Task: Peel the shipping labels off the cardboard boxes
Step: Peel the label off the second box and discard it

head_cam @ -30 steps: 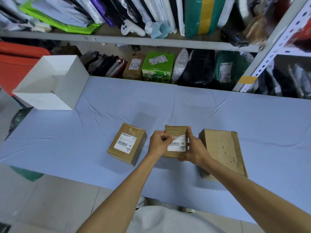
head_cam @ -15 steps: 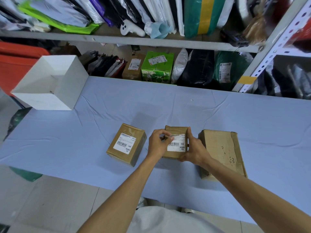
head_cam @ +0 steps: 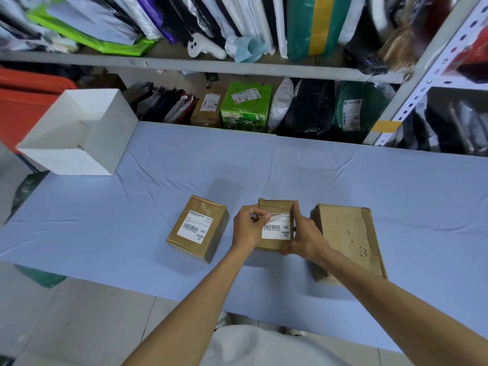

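Peeling in progress: a blue-covered counter (head_cam: pixel 264 167) carries the job. An open white carton (head_cam: pixel 79 133) stands at its far left corner, placed there, we judge, to take the scraps. Three cardboard boxes sit in a row near the front edge, within easy reach.

The big box (head_cam: pixel 348 239) on the right shows no label on the faces we can see. The left box (head_cam: pixel 211 243) stands apart, with the left label (head_cam: pixel 196 226) whole on its upper face, untouched.

Between them is the middle box (head_cam: pixel 276 207), the one in work. The right hand (head_cam: pixel 303 239) wraps its right side with fingers curled, which we think braces it against the pull. The left hand (head_cam: pixel 248 228) pinches the upper left corner of the middle label (head_cam: pixel 277 229) between thumb and forefinger, the natural place to start a peel. Most of that label lies flat on the cardboard; we cannot tell how far the corner has lifted.
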A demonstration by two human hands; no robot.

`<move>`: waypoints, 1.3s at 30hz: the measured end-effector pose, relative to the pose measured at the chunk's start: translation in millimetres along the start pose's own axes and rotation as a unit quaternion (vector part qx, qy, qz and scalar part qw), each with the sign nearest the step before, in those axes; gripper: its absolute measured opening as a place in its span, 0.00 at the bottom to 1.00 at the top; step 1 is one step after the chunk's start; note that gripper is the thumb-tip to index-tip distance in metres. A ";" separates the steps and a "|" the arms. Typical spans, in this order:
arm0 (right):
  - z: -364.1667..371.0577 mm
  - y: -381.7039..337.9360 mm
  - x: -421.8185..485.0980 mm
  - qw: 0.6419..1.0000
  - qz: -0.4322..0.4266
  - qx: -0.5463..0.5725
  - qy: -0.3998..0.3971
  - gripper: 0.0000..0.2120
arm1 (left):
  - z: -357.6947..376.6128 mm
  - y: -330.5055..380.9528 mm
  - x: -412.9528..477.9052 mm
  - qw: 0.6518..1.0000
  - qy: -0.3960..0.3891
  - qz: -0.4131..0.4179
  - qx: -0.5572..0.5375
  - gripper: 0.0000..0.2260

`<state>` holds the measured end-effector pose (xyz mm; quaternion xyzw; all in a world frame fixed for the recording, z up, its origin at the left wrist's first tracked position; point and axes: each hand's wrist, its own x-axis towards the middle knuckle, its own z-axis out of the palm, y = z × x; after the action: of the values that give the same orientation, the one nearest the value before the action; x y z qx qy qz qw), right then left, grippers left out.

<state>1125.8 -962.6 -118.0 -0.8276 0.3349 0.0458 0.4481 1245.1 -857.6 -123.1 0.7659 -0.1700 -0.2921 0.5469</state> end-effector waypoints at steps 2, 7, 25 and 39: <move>0.2 -0.5 0.1 1.000 -0.004 -0.002 0.001 0.67 | -0.2 -0.7 -0.2 1.000 -0.001 -0.002 0.005 0.03; 0.1 -1.1 -0.4 1.000 0.001 0.029 -0.003 0.66 | 0.2 -0.4 -1.5 1.000 0.001 -0.006 -0.001 0.02; 1.2 2.5 0.8 1.000 0.003 0.002 0.002 0.67 | -5.7 1.6 -3.4 0.997 -0.035 0.046 0.041 0.03; 0.3 2.6 -1.6 0.999 0.011 0.039 0.005 0.65 | -6.0 4.5 -4.6 0.997 -0.041 0.049 0.053 0.04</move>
<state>1123.1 -962.5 -119.4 -0.8063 0.3477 0.0332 0.4774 1245.6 -852.0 -116.3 0.7716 -0.2453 -0.2868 0.5121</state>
